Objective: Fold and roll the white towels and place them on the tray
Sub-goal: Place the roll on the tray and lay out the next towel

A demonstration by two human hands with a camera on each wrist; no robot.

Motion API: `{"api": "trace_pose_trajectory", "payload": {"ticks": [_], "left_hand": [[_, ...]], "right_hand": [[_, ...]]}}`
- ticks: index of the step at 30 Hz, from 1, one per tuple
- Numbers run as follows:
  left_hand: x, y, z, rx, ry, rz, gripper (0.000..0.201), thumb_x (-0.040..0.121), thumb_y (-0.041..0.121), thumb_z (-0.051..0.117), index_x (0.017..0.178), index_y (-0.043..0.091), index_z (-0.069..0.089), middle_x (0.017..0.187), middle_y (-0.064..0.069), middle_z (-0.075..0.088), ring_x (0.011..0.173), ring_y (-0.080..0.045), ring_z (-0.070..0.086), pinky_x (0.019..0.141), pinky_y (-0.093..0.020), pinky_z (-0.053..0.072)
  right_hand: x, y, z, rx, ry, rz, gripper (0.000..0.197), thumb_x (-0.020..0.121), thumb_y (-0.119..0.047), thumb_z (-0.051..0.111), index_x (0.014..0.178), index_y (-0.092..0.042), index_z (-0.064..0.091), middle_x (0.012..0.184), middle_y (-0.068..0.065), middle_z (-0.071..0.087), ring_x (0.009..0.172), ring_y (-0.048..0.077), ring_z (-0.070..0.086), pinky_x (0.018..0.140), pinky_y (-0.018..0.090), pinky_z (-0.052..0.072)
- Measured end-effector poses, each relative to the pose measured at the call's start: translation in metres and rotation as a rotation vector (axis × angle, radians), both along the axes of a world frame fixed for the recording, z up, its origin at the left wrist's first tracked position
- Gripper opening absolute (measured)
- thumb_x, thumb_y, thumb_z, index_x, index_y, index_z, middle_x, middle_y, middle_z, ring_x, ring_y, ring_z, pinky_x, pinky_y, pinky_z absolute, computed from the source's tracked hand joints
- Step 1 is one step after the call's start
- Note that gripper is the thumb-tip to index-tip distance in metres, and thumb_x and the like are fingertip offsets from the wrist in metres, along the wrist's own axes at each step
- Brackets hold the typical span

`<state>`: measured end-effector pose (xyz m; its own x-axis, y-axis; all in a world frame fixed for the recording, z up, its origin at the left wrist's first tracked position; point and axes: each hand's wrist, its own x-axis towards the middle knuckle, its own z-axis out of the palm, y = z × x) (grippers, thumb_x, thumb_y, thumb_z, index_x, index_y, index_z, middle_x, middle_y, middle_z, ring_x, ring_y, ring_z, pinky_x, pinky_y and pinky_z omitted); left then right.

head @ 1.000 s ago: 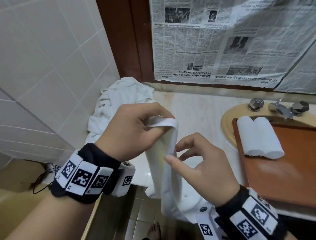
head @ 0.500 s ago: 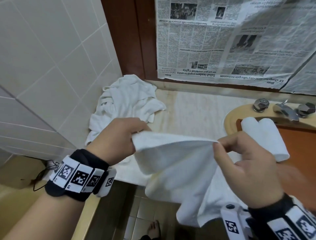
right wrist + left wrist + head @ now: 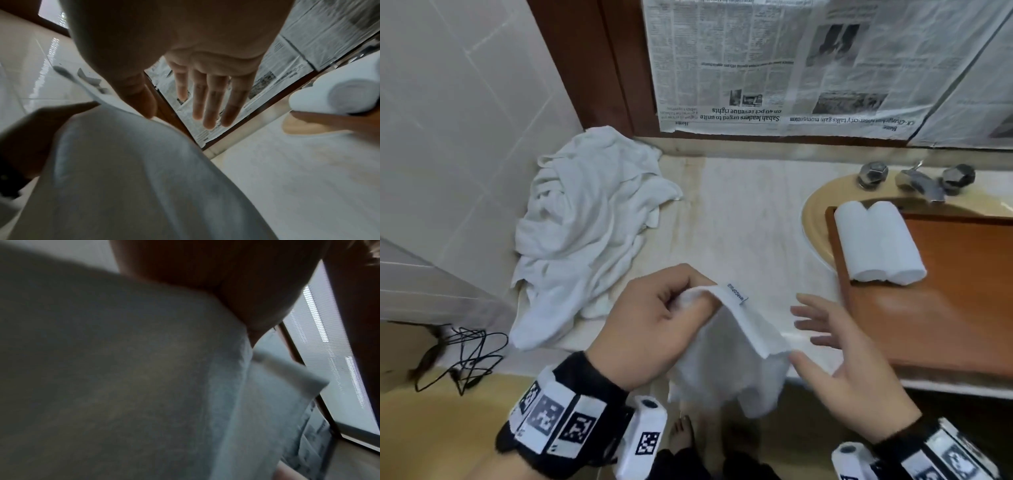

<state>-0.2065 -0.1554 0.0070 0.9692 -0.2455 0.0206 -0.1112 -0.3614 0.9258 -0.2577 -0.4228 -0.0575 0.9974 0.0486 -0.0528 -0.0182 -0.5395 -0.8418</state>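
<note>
My left hand [image 3: 654, 325] grips a top corner of a white towel [image 3: 739, 359], which hangs over the counter's front edge; a small label shows at the corner. In the left wrist view the towel [image 3: 123, 386] fills the picture below my palm. My right hand [image 3: 818, 339] is beside the towel with its fingers spread and straight, thumb close to the towel's edge. The right wrist view shows the fingers [image 3: 207, 97] holding nothing above the towel [image 3: 133, 178]. Two rolled white towels [image 3: 876, 240] lie side by side on the wooden tray [image 3: 945, 308] at the right.
A crumpled pile of white towels [image 3: 585, 222] lies at the counter's back left against the tiled wall. The tray rests over a sink [image 3: 815, 219] with taps [image 3: 917, 178]. Newspaper [image 3: 791, 68] covers the back wall. Black cables [image 3: 462, 359] lie at the lower left.
Half a second ago both hands held the towel stretched between them. My right hand has let go and opened; the towel now hangs from my left hand alone.
</note>
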Motion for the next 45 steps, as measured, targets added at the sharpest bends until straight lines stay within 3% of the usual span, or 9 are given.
{"api": "trace_pose_trajectory", "payload": {"ticks": [3,9,15,21,25,30,35,40,45], "left_hand": [[-0.004,-0.015,0.019,0.075,-0.013,-0.063,0.013,0.091,0.026,0.072,0.082,0.019,0.078,0.08,0.007,0.075,0.079,-0.013,0.07,0.073,-0.035,0.055],[-0.005,-0.036,0.024,0.277,-0.115,-0.106,0.012,0.089,0.027,0.072,0.077,0.029,0.076,0.073,0.018,0.071,0.072,-0.006,0.067,0.064,-0.026,0.05],[-0.005,-0.042,0.014,0.277,-0.125,-0.097,0.011,0.09,0.029,0.069,0.081,0.031,0.077,0.072,0.013,0.072,0.072,-0.011,0.068,0.066,-0.035,0.052],[0.0,-0.035,0.008,0.308,-0.236,-0.155,0.016,0.093,0.042,0.067,0.086,0.035,0.08,0.069,0.016,0.069,0.068,-0.008,0.066,0.059,-0.026,0.047],[0.004,-0.025,-0.004,0.402,-0.363,-0.188,0.008,0.093,0.04,0.069,0.096,0.045,0.073,0.059,0.025,0.053,0.061,0.005,0.054,0.058,-0.014,0.032],[0.007,-0.015,-0.02,0.438,-0.418,-0.197,0.019,0.098,0.045,0.06,0.109,0.052,0.075,0.063,0.012,0.056,0.065,-0.004,0.058,0.056,-0.033,0.048],[0.014,-0.001,-0.033,0.433,-0.442,-0.153,0.025,0.099,0.052,0.051,0.121,0.053,0.064,0.063,0.01,0.057,0.065,-0.004,0.059,0.057,-0.034,0.049],[0.02,0.027,-0.046,0.448,-0.442,-0.078,0.023,0.096,0.047,0.057,0.115,0.048,0.07,0.064,0.014,0.055,0.066,-0.001,0.058,0.059,-0.03,0.049],[0.021,0.057,-0.059,0.458,-0.415,-0.035,0.024,0.094,0.044,0.059,0.107,0.042,0.078,0.071,0.021,0.058,0.073,0.002,0.06,0.065,-0.025,0.048]], "right_hand": [[-0.009,0.014,0.007,0.089,-0.119,0.05,0.064,0.084,-0.03,0.079,0.14,-0.039,0.05,0.132,-0.017,0.061,0.119,0.01,0.063,0.093,0.022,0.05],[-0.009,0.02,0.021,0.15,-0.288,-0.01,0.052,0.075,-0.047,0.078,0.12,-0.026,0.064,0.113,-0.011,0.069,0.103,0.013,0.069,0.087,0.018,0.051],[-0.004,0.015,0.012,0.034,-0.418,-0.077,0.015,0.083,-0.016,0.075,0.098,-0.019,0.072,0.094,-0.015,0.069,0.089,0.009,0.068,0.079,0.019,0.051],[-0.002,0.006,0.017,0.028,-0.483,-0.044,0.007,0.089,-0.012,0.072,0.093,-0.016,0.075,0.085,-0.01,0.068,0.083,0.009,0.065,0.075,0.015,0.046],[0.004,-0.006,0.021,0.007,-0.49,-0.031,0.009,0.087,-0.01,0.073,0.094,-0.014,0.077,0.086,-0.008,0.069,0.086,0.006,0.066,0.078,0.013,0.045],[0.01,-0.016,0.026,-0.032,-0.463,-0.045,0.002,0.09,-0.017,0.076,0.091,-0.015,0.077,0.087,-0.009,0.071,0.086,0.004,0.067,0.077,0.012,0.044],[0.009,-0.031,0.03,-0.053,-0.419,-0.14,0.002,0.09,-0.016,0.077,0.091,-0.017,0.077,0.085,-0.013,0.07,0.087,0.001,0.064,0.078,0.007,0.041],[0.0,-0.054,0.025,-0.019,-0.354,-0.23,0.013,0.087,-0.014,0.076,0.093,-0.025,0.076,0.091,-0.012,0.073,0.091,0.007,0.067,0.083,0.016,0.047],[-0.011,-0.067,0.017,-0.036,-0.313,-0.24,0.015,0.088,-0.012,0.076,0.095,-0.026,0.077,0.093,-0.008,0.074,0.095,0.018,0.068,0.086,0.038,0.052]]}}
